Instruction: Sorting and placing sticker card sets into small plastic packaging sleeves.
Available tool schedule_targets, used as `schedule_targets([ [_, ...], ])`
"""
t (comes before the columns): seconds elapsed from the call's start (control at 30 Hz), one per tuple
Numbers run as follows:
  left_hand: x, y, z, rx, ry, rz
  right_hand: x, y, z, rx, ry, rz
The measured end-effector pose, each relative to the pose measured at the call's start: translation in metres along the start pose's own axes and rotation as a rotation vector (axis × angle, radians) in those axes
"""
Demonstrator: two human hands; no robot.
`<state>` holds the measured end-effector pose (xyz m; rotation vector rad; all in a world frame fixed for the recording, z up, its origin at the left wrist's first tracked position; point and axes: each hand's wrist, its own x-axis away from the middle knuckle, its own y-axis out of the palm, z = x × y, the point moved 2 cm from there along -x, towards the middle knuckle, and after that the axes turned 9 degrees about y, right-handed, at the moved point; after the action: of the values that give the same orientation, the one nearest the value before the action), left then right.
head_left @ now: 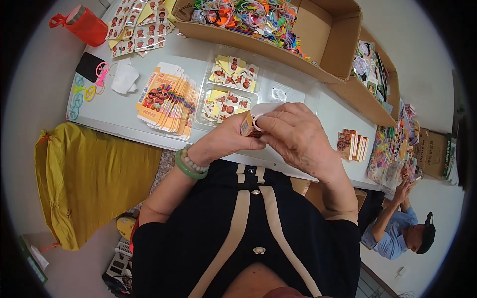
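- Head view: the left hand (pixel 226 136) is holding a small orange box (pixel 245 125), its fingers clamping on the carton's sides, in front of the chest and over the near edge of the surface (pixel 198 133).
- The right hand (pixel 296 133) is bending over the box's open end, its fingers closing together on a pale loop (pixel 256 122).
- Just beyond the hands, a clear tray (pixel 197 113) is holding small picture cards (pixel 233 72) in two compartments.
- Left of the tray, flat orange cartons (pixel 166 102) are lying in an overlapping stack.
- To the right, small upright boxes (pixel 351 145) are standing in a row.
- Behind, a cardboard box (pixel 325 49) is holding colourful trinkets (pixel 248 20).
- At far right, a co-worker (pixel 392 232) is handling something.
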<state>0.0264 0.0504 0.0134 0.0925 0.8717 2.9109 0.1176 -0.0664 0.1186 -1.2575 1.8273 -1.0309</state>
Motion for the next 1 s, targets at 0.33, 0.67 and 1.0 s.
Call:
schedule_targets([
  [0.33, 0.001, 0.001, 0.008, 0.046, -0.058, 0.000, -0.001, -0.006, 0.002, -0.028, 0.035, 0.209],
  [0.67, -0.002, 0.002, 0.006, 0.085, -0.022, 0.038, 0.010, 0.005, 0.025, -0.641, 0.332, 0.029],
  [1.0, -0.003, 0.006, 0.008, -0.177, -0.040, -0.019, 0.013, 0.006, 0.021, -0.252, 0.180, -0.019],
])
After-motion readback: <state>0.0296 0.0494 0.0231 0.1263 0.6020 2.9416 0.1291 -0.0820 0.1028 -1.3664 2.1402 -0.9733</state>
